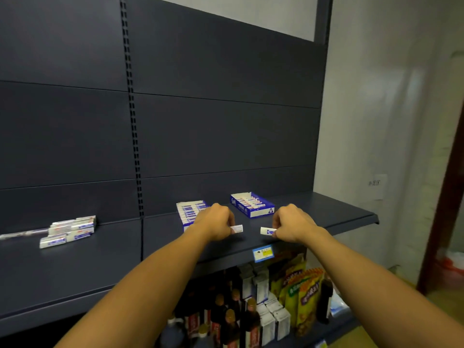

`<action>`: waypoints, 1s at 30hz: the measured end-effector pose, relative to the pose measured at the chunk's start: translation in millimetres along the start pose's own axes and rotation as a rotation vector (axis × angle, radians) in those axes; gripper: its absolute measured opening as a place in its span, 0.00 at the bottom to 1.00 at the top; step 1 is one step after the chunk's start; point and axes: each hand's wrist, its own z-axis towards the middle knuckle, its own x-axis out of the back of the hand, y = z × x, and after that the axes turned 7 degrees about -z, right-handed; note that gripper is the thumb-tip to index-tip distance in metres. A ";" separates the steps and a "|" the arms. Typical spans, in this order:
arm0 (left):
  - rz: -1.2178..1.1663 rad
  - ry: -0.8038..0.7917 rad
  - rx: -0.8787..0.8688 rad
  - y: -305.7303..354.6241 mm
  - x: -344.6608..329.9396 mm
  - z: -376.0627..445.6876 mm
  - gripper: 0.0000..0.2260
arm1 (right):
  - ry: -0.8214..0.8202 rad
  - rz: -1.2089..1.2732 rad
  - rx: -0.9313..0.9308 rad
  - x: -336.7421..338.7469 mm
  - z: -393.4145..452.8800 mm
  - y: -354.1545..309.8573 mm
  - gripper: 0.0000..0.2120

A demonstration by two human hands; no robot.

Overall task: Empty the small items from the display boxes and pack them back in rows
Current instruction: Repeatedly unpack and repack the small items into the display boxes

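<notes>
1. On the dark shelf [313, 212], near its front edge, the left hand [216, 222] pinches a small white item [237, 228]; its long axis runs left to right, free end pointing right.
2. The right hand [292, 223] pinches a second white item [267, 231] with a blue label, lying left to right, free end pointing left.
3. Two blue-and-white display boxes sit just behind the hands: left box [190, 213], right box [252, 204], both holding rows.
4. Far left lies a loose pile [71, 231] of white packs.
</notes>
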 end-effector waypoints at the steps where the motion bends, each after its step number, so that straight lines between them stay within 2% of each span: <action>1: -0.001 -0.003 -0.004 5.4 -1.3 4.2 0.06 | 0.000 0.003 -0.001 0.4 0.3 6.4 0.05; 10: 0.003 -0.041 -0.009 18.8 -16.9 57.8 0.08 | -0.006 0.011 -0.018 -10.7 26.7 52.0 0.05; 23: 0.001 -0.048 -0.013 5.0 -32.1 168.3 0.13 | -0.016 0.052 0.076 -25.0 143.7 101.5 0.06; 30: 0.048 -0.006 0.016 -5.8 -42.0 204.3 0.12 | 0.044 0.164 0.064 -30.5 192.7 116.3 0.05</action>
